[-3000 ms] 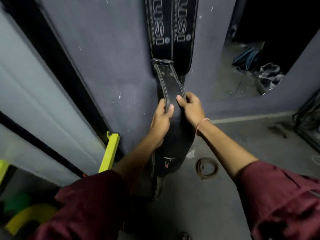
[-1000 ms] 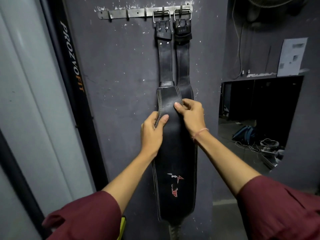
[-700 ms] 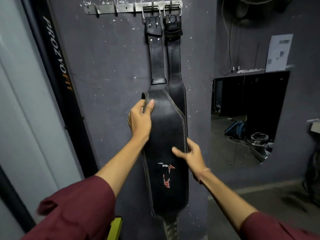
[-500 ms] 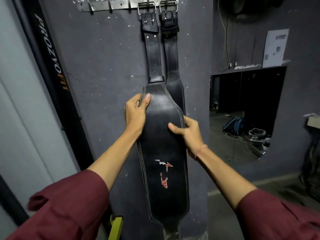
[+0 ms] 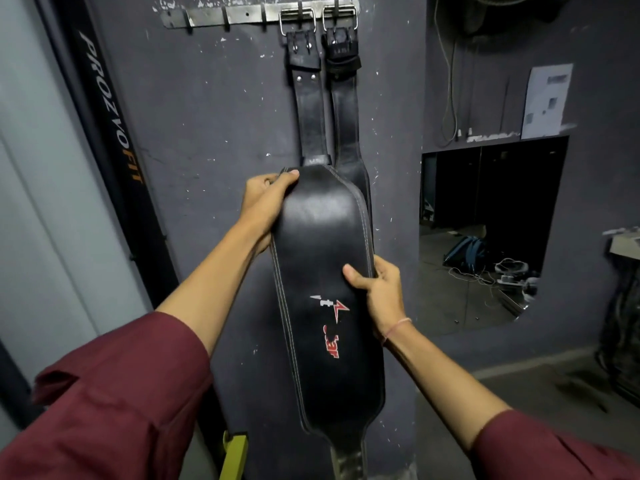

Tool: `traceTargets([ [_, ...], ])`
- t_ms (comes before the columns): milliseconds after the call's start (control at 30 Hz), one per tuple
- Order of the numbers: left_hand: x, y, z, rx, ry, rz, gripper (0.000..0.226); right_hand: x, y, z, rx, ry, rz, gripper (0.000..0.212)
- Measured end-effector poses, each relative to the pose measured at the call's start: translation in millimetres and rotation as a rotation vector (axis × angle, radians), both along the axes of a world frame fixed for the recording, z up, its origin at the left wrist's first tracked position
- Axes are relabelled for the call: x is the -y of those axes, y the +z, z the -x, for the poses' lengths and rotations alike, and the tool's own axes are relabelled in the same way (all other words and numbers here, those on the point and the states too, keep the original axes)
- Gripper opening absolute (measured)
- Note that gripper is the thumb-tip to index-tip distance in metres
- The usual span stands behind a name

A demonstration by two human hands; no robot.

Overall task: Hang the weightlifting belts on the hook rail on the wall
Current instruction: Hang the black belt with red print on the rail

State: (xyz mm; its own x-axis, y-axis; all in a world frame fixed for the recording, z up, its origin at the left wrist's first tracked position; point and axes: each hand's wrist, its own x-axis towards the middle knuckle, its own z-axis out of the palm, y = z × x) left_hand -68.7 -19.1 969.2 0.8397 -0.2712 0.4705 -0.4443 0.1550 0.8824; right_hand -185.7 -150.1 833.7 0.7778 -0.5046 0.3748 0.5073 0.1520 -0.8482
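A metal hook rail (image 5: 221,16) runs along the top of the dark wall. Two black weightlifting belts hang from its right hooks by their buckles. The front belt (image 5: 322,244) has a wide padded back with a red and white logo. The rear belt (image 5: 346,109) hangs just to its right, mostly covered lower down. My left hand (image 5: 265,206) grips the upper left edge of the front belt's wide part. My right hand (image 5: 379,291) holds its right edge lower down, thumb across the face.
Several bare hooks stand on the rail's left half. A black upright with lettering (image 5: 110,109) leans at the left. A yellow bar (image 5: 235,455) sits near the floor. A wall opening (image 5: 485,237) at the right shows bags and cables.
The view has tilted up from the floor to the rail. My right hand has slid down the belt's right edge and gripped it; my left hand stays on the upper left edge.
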Motion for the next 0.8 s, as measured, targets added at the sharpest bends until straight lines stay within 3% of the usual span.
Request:
traceTargets([
  [133, -7.6, -27.2, 21.7, 0.043, -0.084, 0.138, 0.020, -1.9, 29.2, -4.3, 0.106, -0.028, -0.027, 0.019],
  [367, -9.1, -109.7, 44.6, 0.178, 0.141, -0.013, 0.045, -3.3, 61.9, -12.9, 0.159, -0.043, -0.092, 0.020],
  [533, -5.5, -117.4, 57.4, 0.066, 0.020, 0.155, 0.032, 6.6, 72.3, -13.4, 0.118, -0.066, 0.006, 0.024],
  [667, -1.4, -112.0, 59.0, 0.068, 0.018, 0.227, 0.028, 18.7, 49.6, -0.4, 0.030, -0.043, 0.236, 0.050],
  [800, 6.4, -98.8, 57.8, 0.131, 0.031, 0.258, 0.027, 25.4, -8.7, 16.7, -0.074, 0.082, 0.209, 0.069],
])
